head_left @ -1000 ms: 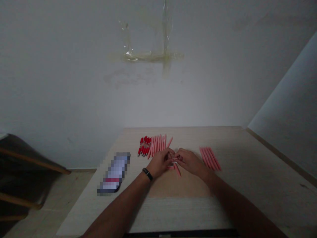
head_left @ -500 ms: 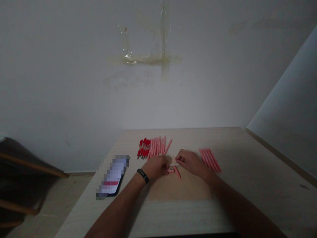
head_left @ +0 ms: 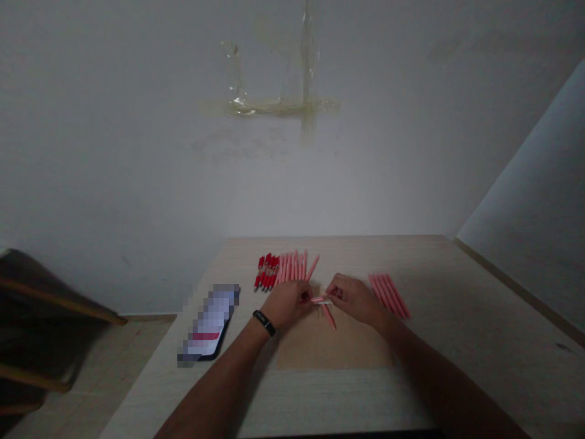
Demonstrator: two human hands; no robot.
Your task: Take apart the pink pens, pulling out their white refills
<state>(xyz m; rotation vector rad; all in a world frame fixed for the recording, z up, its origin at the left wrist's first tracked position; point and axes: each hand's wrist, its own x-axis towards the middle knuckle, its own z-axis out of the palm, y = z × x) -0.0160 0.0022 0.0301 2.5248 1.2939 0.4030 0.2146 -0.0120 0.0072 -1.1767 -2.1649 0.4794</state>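
My left hand (head_left: pixel 290 299), with a dark band at the wrist, is closed in a pinch on a short pink pen barrel (head_left: pixel 318 299). My right hand (head_left: pixel 351 297) is closed too, its fingertips at the barrel's right end; whatever small part they pinch is hidden. Just below the fingertips shows a thin white stick (head_left: pixel 326 303). Another pink pen part (head_left: pixel 329 317) lies slanted on the brown sheet (head_left: pixel 338 347) under the hands. Behind my left hand is a row of pink pens (head_left: pixel 292 266), beside several red-ended pens (head_left: pixel 265 272).
Several pink pens (head_left: pixel 389 296) lie side by side right of my right forearm. A phone (head_left: pixel 211 326), its screen blurred out, rests on the table (head_left: pixel 320 396) at the left. A wall (head_left: pixel 365 183) with tape strips (head_left: pixel 269 111) stands at the table's back edge.
My left hand has moved slightly up and away with the pink barrel, which now meets my right fingertips. The slanted pink part stays on the sheet.
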